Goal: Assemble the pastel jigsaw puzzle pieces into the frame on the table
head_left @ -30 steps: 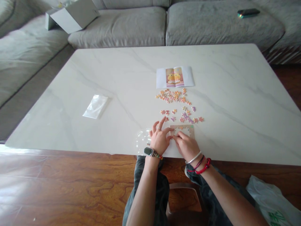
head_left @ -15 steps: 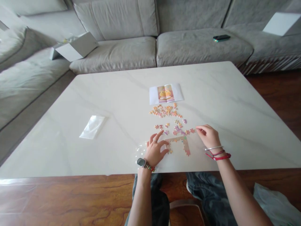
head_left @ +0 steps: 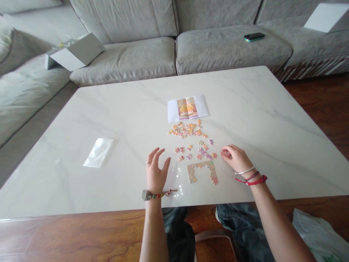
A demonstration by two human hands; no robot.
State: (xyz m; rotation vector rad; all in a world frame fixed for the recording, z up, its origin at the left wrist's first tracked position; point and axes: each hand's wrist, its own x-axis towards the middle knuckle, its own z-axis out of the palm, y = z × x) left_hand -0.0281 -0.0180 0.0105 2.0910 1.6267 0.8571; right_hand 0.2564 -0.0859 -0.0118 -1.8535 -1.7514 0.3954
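A partly joined jigsaw section [head_left: 200, 166] lies on the white marble table [head_left: 245, 109], forming an upside-down U of pale pieces. Above it are loose pastel pieces [head_left: 195, 151], then a denser heap of small pieces [head_left: 184, 129]. Beyond these lies a printed sheet [head_left: 188, 108] showing a yellow cartoon figure. My left hand [head_left: 156, 171] is raised, fingers spread, holding nothing, left of the section. My right hand [head_left: 236, 158] has its fingers curled together beside the loose pieces, with nothing visible in them.
A clear plastic bag [head_left: 98, 153] lies on the table's left side. Behind the table stands a grey sofa [head_left: 229, 47] with a phone [head_left: 254, 37] and a white box [head_left: 76, 51] on it. Another plastic bag [head_left: 313, 233] lies on the floor at the lower right.
Both hands have come off the joined section. My left hand has lifted away to the left, and my right hand has moved to the right beside the loose pieces. The view has tilted slightly.
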